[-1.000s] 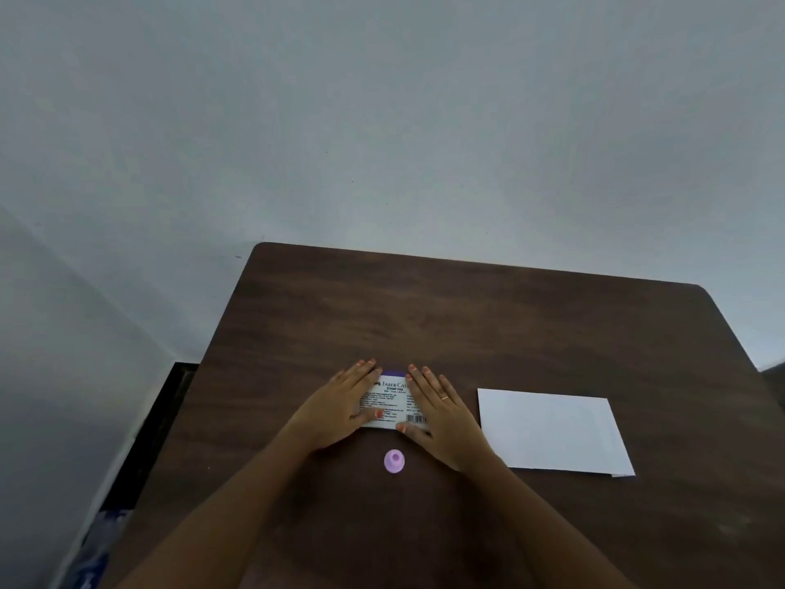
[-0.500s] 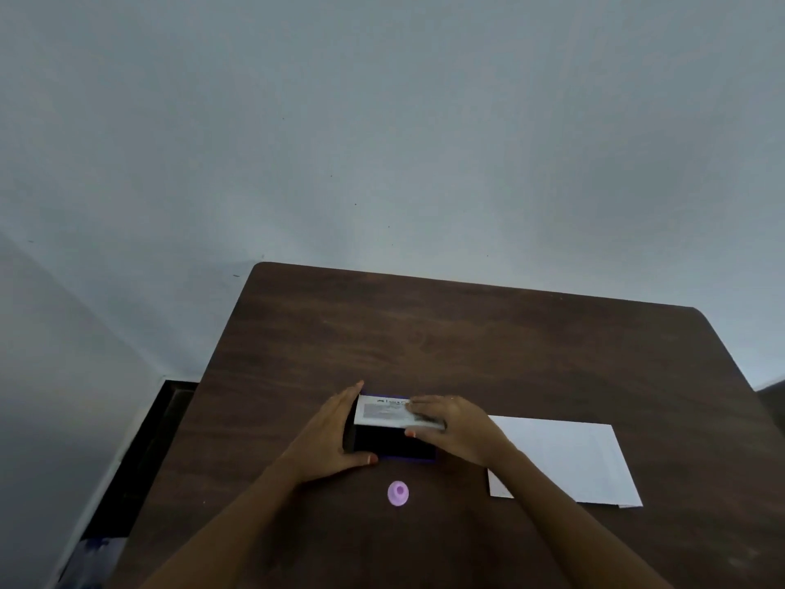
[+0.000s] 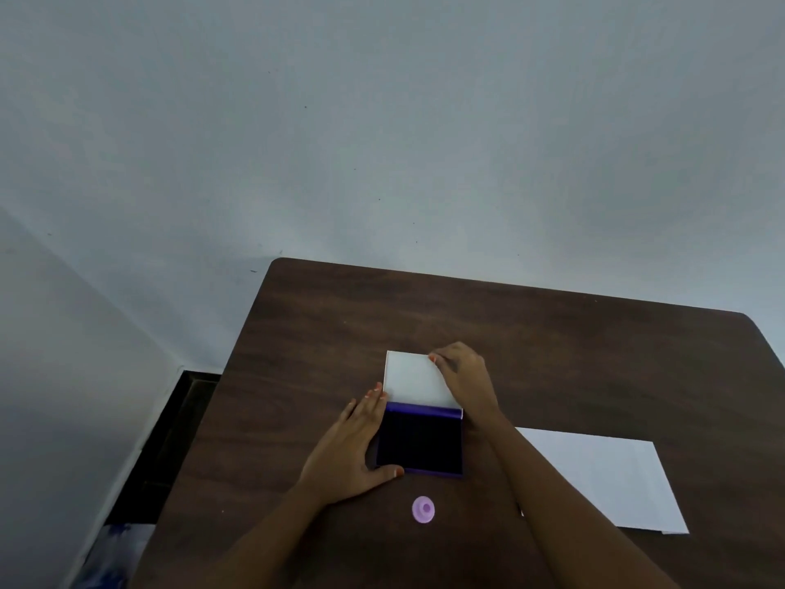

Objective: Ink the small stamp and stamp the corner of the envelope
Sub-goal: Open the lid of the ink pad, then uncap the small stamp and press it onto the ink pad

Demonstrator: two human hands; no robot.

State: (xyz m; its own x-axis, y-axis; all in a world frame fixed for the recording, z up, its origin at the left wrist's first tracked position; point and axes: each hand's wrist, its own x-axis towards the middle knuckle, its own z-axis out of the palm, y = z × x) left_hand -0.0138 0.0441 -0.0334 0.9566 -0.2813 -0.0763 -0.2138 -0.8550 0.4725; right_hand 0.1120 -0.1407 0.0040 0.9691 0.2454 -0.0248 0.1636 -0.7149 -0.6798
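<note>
On the table (image 3: 552, 354) the ink pad (image 3: 420, 444) lies open, its dark inked face up and its white lid (image 3: 414, 378) folded back flat on the far side. The left hand (image 3: 352, 448) lies flat against the pad's left edge, fingers straight and thumb along the near edge, while the right hand (image 3: 463, 376) pinches the lid's far right corner between its fingertips. The stamp (image 3: 423, 509) sits untouched just in front of the pad, and the envelope (image 3: 611, 482) lies flat to the right, partly under the right forearm.
</note>
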